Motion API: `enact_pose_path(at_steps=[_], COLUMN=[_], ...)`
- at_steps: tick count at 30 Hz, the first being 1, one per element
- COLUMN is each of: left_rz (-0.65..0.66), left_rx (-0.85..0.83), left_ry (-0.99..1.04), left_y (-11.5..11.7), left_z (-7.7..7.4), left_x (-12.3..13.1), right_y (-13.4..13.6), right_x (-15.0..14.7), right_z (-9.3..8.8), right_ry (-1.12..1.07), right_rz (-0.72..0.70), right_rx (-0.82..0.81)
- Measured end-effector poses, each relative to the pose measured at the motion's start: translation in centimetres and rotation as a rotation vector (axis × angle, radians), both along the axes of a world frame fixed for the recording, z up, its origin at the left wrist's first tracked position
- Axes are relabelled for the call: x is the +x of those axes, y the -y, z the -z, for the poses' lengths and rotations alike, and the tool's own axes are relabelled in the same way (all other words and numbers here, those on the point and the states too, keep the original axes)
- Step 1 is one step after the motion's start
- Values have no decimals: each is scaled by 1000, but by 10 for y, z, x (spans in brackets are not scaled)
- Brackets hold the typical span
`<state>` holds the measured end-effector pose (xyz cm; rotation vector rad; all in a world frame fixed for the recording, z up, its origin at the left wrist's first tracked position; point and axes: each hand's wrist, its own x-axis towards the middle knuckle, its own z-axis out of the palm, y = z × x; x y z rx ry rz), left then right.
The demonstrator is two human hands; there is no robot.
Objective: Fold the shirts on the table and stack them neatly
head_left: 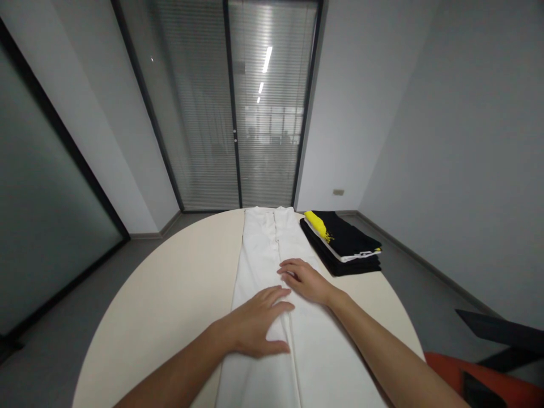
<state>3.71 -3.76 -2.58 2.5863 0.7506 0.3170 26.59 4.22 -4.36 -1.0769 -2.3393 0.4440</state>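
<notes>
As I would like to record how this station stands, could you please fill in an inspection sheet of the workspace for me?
Surface: rounded, cream table.
Job's things: long white cloth laid lengthwise, reaching the far edge, a line running down its middle.
Clutter: folded stack of black and white fabric on the right, with a fringed yellow piece on its near-left side.
Hands: left hand over the cloth, fingers spread; right hand farther forward, fingers near the middle line. Neither grips anything visibly.
Cables: nothing seen.
Surroundings: glass panels with blinds ahead, pale walls, red chair at lower right.
</notes>
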Motion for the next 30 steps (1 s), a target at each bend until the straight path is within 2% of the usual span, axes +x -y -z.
enact_pose_path(at_steps=[4,8,11,15,20,30], left_rz=[-22,-4,8,15,20,42], left_rx=[-25,2,35,71,81,54], left_ry=[-107,-122,-141,-138,-124,-87], left_y=[-3,-3,-2,0,-1,-3], left_z=[4,1,-3,-3,1,1], left_x=[-2,-1,1,2,0,0], right_y=[-16,-40,-60,-81,-97,-105], right_x=[-21,-44,-56,-63,-67,-75], right_z=[-4,-11,-16,-18,-16,-7], right_ry=[67,142,215,255,222,162], right_rz=[150,431,587,632,658,693], right_rx=[-66,-225,-230,-155,-213,-176])
